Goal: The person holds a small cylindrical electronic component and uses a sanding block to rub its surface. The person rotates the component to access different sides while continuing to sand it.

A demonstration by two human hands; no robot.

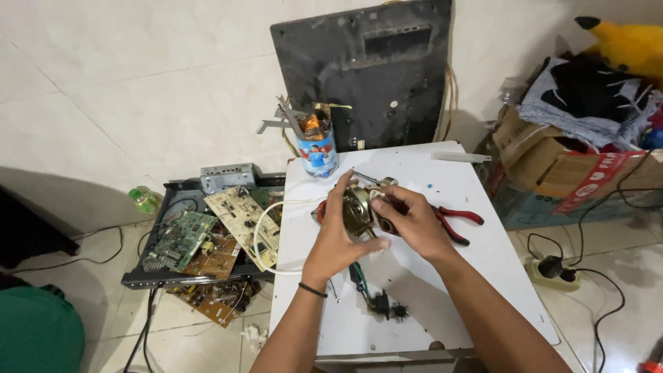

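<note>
Both my hands hold a small electric motor (360, 204) with a metal housing and a thin shaft above a white table (414, 290). My left hand (338, 238) cups its left side and underside. My right hand (414, 221) grips its right side, fingers curled over the housing. Red-handled pliers (461, 222) lie on the table just right of my right hand. A white cable (266, 228) loops from the motor off the table's left edge. A green-handled tool and small black parts (376, 297) lie near the table's front.
A cut plastic cup (318, 148) holding tools stands at the table's back left. A dark panel (366, 72) leans on the wall behind. Circuit boards (207, 238) fill a black tray on the floor left. Cardboard boxes with clothes (573, 152) and a power strip (552, 268) sit right.
</note>
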